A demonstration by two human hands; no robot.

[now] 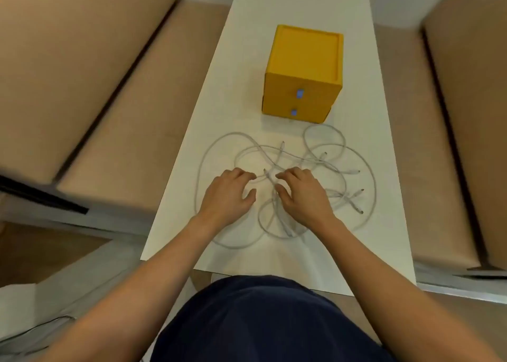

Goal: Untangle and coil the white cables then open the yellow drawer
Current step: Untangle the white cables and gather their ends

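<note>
We record a loose tangle of white cables [290,154] lying flat on the near half of the white table [274,18], with several loops overlapping and plug ends pointing out on the right side. The left hand [227,194] and right hand [301,194] are both palm down on the middle of the tangle, close together, with fingers bent and fingertips among the strands. The thumbs sit apart from the fingertips, and we cannot tell whether either hand actually holds a strand. The yellow drawer unit [304,60] stands upright beyond the cables, near them but not touching. Both of its drawers are closed, with an upper blue handle [299,93] and a lower blue handle [293,112] facing the person. Tan cushions [96,73] flank the table on both sides.
</note>
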